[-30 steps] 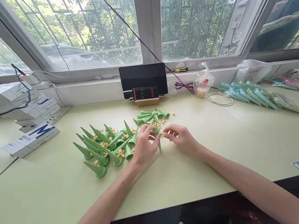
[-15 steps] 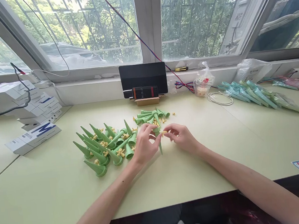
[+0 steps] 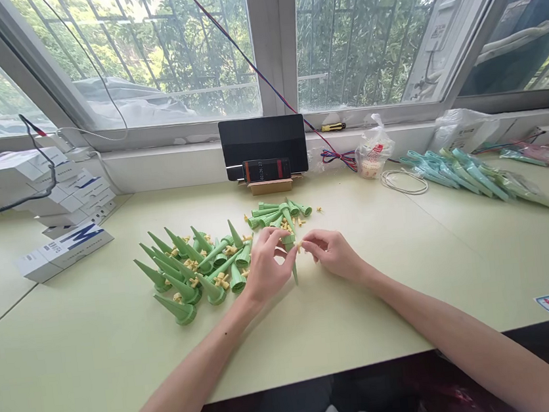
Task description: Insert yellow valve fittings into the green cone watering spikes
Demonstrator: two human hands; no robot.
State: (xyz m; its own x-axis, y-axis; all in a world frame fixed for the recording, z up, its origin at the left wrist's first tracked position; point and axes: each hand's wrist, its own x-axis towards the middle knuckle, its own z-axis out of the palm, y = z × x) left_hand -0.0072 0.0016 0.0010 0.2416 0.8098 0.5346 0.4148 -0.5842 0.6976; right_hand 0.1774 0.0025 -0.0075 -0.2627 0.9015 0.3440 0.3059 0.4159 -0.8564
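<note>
Between the thumb and fingers of my left hand is a green plastic spike, its tip pointing down toward me. My right hand pinches a small yellow valve against the side of that spike; whether it is seated there I cannot tell. Left of my hands stands a group of green spikes, several with yellow valves on them, some upright and some lying down. Just beyond my fingers lies a smaller pile of green spikes with loose yellow valves among them.
A phone showing a timer leans on a black screen at the back. White boxes are stacked at the left. To the right are a plastic bag, a coiled white cable and bagged green pieces.
The yellow valve has turned slightly in my right fingers, which have shifted a little. My left hand keeps the green spike in the same place.
</note>
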